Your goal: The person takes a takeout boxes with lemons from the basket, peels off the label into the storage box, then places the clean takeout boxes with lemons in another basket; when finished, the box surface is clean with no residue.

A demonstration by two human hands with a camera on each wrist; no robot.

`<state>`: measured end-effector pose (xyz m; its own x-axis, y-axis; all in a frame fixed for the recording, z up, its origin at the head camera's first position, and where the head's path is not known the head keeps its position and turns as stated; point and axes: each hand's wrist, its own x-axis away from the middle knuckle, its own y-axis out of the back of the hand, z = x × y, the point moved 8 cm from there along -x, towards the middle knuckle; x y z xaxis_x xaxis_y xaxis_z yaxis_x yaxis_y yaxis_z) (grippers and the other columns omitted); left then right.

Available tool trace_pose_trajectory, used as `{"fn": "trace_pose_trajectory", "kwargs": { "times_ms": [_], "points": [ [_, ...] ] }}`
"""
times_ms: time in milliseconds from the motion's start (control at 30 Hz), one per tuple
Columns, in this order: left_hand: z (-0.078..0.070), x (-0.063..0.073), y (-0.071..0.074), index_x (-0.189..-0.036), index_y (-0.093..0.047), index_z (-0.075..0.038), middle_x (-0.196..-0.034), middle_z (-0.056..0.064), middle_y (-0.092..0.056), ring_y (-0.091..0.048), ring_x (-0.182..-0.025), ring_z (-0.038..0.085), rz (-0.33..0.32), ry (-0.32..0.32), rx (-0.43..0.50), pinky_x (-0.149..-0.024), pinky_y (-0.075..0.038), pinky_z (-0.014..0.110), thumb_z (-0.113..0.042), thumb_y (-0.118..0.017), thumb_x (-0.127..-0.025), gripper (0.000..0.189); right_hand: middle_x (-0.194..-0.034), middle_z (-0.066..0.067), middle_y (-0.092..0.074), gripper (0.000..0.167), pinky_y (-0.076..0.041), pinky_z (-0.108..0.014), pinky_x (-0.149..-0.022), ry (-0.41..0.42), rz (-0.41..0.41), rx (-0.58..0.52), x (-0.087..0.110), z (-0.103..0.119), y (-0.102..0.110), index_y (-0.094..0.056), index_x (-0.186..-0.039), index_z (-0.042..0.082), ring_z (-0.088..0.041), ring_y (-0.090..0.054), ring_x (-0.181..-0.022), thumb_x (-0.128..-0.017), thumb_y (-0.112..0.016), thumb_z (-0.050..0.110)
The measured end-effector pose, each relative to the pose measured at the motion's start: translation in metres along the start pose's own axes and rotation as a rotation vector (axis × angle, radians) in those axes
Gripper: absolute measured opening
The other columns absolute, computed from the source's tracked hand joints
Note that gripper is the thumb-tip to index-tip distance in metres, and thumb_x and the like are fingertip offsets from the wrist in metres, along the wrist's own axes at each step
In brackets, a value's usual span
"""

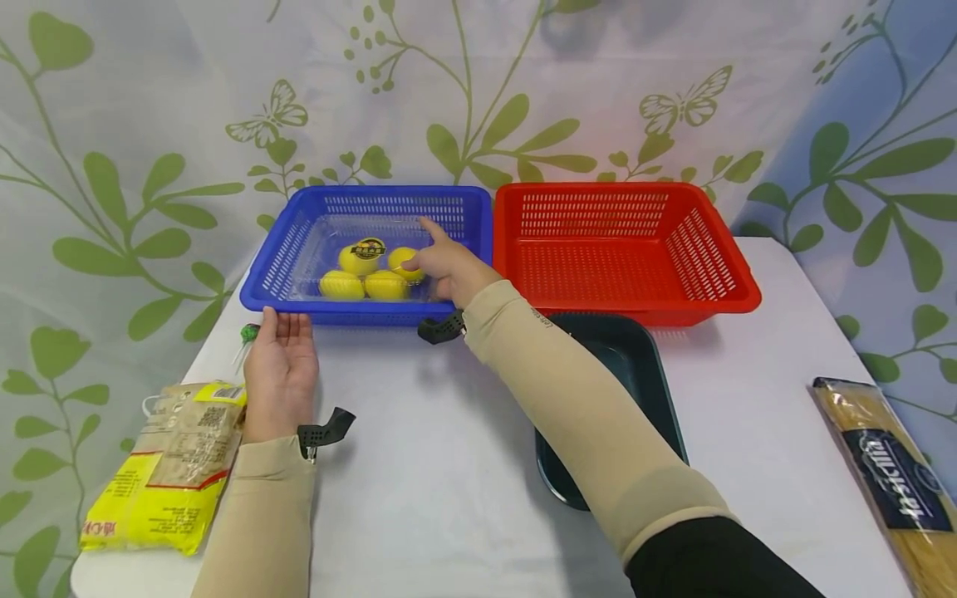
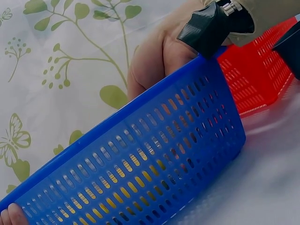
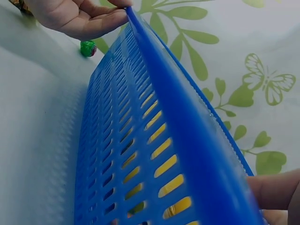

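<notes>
In the head view a clear plastic box point(image 1: 314, 249) of several yellow lemons point(image 1: 387, 285) lies inside the blue basket point(image 1: 359, 318); a round label sits on its lid. My right hand point(image 1: 458, 267) reaches over the basket's right part, index finger and thumb spread straight over the box's right end. Its lower fingers are partly hidden. Palm up, my left hand point(image 1: 282, 374) pinches the basket's front rim near the left corner. Seen from the right wrist, the left thumb and fingers point(image 3: 110, 23) meet at that rim. Yellow shows through the basket's slots in both wrist views.
A red basket point(image 1: 586, 316) stands against the blue one's right side. Below it, a dark green tray point(image 1: 665, 390) is partly under my right forearm. A yellow-and-tan bag point(image 1: 168, 469) and a small green-wrapped thing point(image 1: 249, 333) lie left; a spaghetti pack point(image 1: 890, 482) lies right.
</notes>
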<state>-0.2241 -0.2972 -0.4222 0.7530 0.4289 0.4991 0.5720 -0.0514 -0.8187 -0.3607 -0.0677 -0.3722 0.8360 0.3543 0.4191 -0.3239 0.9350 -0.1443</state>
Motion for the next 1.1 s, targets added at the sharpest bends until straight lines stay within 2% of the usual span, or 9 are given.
{"fn": "trace_pose_trajectory", "kwargs": {
  "times_ms": [267,367,500,600,733,1100],
  "points": [
    [0.000,0.000,0.000,-0.128,-0.058,-0.007,-0.117,0.006,-0.059,-0.060,-0.109,0.018,0.016,0.000,-0.006,-0.093,-0.056,0.031,-0.014,-0.069,-0.103,0.029,-0.174,-0.008,-0.011,0.091,-0.037,-0.074,-0.105,0.010,0.011,-0.058,-0.001,-0.001,0.000,-0.025,-0.167,0.045,-0.038,-0.021,-0.155,-0.102,-0.059,-0.009],
    [0.001,0.000,0.000,-0.128,-0.058,-0.007,-0.118,0.006,-0.058,-0.060,-0.111,0.017,0.021,0.005,-0.009,-0.094,-0.056,0.031,-0.014,-0.068,-0.103,0.028,-0.173,-0.009,-0.014,0.090,-0.049,-0.067,-0.099,0.011,0.013,-0.056,-0.001,-0.002,0.001,-0.025,-0.167,0.045,-0.042,-0.033,-0.148,-0.103,-0.059,-0.007],
    [0.001,0.001,0.000,-0.128,-0.057,-0.006,-0.119,0.005,-0.057,-0.059,-0.113,0.017,0.032,0.005,-0.018,-0.094,-0.056,0.031,-0.015,-0.066,-0.104,0.027,-0.171,-0.011,-0.018,0.087,-0.061,-0.056,-0.083,0.016,0.022,-0.092,0.000,-0.004,0.001,-0.024,-0.167,0.044,-0.042,-0.045,-0.137,-0.104,-0.059,-0.005],
    [0.001,0.001,0.000,-0.127,-0.056,-0.006,-0.118,0.006,-0.056,-0.058,-0.111,0.017,0.036,-0.001,-0.021,-0.094,-0.055,0.030,-0.015,-0.066,-0.105,0.026,-0.172,-0.010,-0.016,0.086,-0.062,-0.057,-0.076,0.023,0.024,-0.136,0.000,-0.003,0.000,-0.026,-0.167,0.043,-0.042,-0.041,-0.141,-0.104,-0.059,-0.005],
    [0.000,0.001,0.000,-0.126,-0.056,-0.005,-0.116,0.006,-0.056,-0.058,-0.108,0.017,0.039,-0.009,-0.018,-0.094,-0.055,0.030,-0.014,-0.065,-0.105,0.024,-0.173,-0.008,-0.013,0.083,-0.061,-0.059,-0.074,0.044,0.010,-0.154,0.002,-0.001,-0.001,-0.028,-0.167,0.040,-0.043,-0.034,-0.147,-0.104,-0.058,-0.006],
    [-0.002,0.001,-0.001,-0.128,-0.056,-0.005,-0.118,0.006,-0.056,-0.058,-0.109,0.017,0.044,-0.019,-0.027,-0.094,-0.056,0.031,-0.014,-0.066,-0.104,0.027,-0.172,-0.005,-0.018,0.078,-0.062,-0.056,-0.073,0.103,0.015,-0.156,0.016,0.011,-0.005,-0.029,-0.167,0.036,-0.042,-0.035,-0.147,-0.106,-0.057,-0.003]
  ]
}}
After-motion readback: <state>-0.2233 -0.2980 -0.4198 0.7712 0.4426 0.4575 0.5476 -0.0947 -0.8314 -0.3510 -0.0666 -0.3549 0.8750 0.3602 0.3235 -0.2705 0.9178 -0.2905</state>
